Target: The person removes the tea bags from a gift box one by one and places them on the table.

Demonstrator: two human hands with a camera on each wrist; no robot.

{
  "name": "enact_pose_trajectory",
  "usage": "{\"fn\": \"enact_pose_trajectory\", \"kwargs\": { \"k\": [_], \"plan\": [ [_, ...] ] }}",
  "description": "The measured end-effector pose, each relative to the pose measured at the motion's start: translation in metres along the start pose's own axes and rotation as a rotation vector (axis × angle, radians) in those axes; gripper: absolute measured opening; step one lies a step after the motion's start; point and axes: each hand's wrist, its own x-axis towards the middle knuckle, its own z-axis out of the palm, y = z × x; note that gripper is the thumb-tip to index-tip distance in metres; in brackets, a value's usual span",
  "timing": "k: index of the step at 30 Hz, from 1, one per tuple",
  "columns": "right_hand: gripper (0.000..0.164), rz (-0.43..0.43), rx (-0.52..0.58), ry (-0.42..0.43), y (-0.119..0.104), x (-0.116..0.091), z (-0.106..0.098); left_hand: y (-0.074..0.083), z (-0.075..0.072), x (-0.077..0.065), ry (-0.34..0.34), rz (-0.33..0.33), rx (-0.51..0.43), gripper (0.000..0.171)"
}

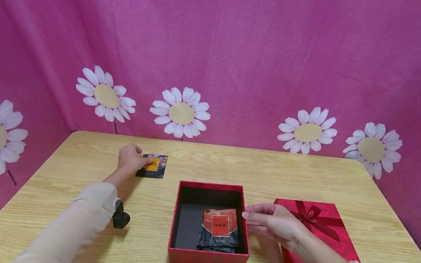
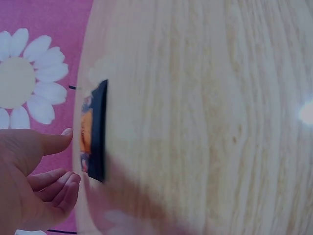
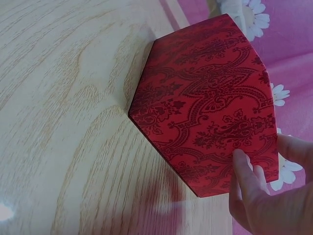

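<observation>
Left of red box (image 1: 207,261): left hand (image 1: 131,159) reaching over packet (image 1: 155,169), fingers unclenched | right hand (image 1: 273,222) pinching box wall | flatness risking missed pickup

one light wood-grain desk (image 1: 222,164), far corners rounded; one magenta cloth backdrop (image 1: 223,39) around it, bearing large white daisies (image 1: 181,113) with pale-yellow centres.

magenta cloth (image 1: 247,42), white daisies (image 1: 181,113); pale wood table (image 1: 230,165)

L hand (image 2: 24,196) is by blk/orange pkt (image 2: 98,137) on wood tbl (image 2: 195,122).
</observation>
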Motion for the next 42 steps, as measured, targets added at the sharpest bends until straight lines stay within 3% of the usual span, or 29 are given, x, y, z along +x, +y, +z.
{"fn": "enact_pose_trajectory", "kwargs": {
  "k": [12, 22, 29, 35, 42],
  "plan": [
    [0.05, 0.005, -0.014, 0.031, 0.0, 0.001, -0.001, 0.024, -0.016, -0.011, -0.114, -0.019, -0.095, 0.046],
    [0.053, 0.043, -0.03, 0.045, 0.001, 0.003, 0.001, 0.03, -0.03, -0.029, -0.224, -0.036, -0.174, 0.044],
    [0.056, 0.042, -0.041, 0.05, 0.001, 0.003, 0.003, 0.04, -0.04, -0.046, -0.308, 0.016, -0.242, 0.043],
    [0.055, 0.041, -0.022, 0.047, 0.001, 0.002, 0.002, 0.055, -0.042, -0.06, -0.383, 0.018, -0.32, 0.042],
    [0.053, 0.014, -0.022, 0.021, 0.0, -0.001, 0.003, 0.071, -0.042, -0.075, -0.431, 0.095, -0.353, 0.041]
  ]
}}
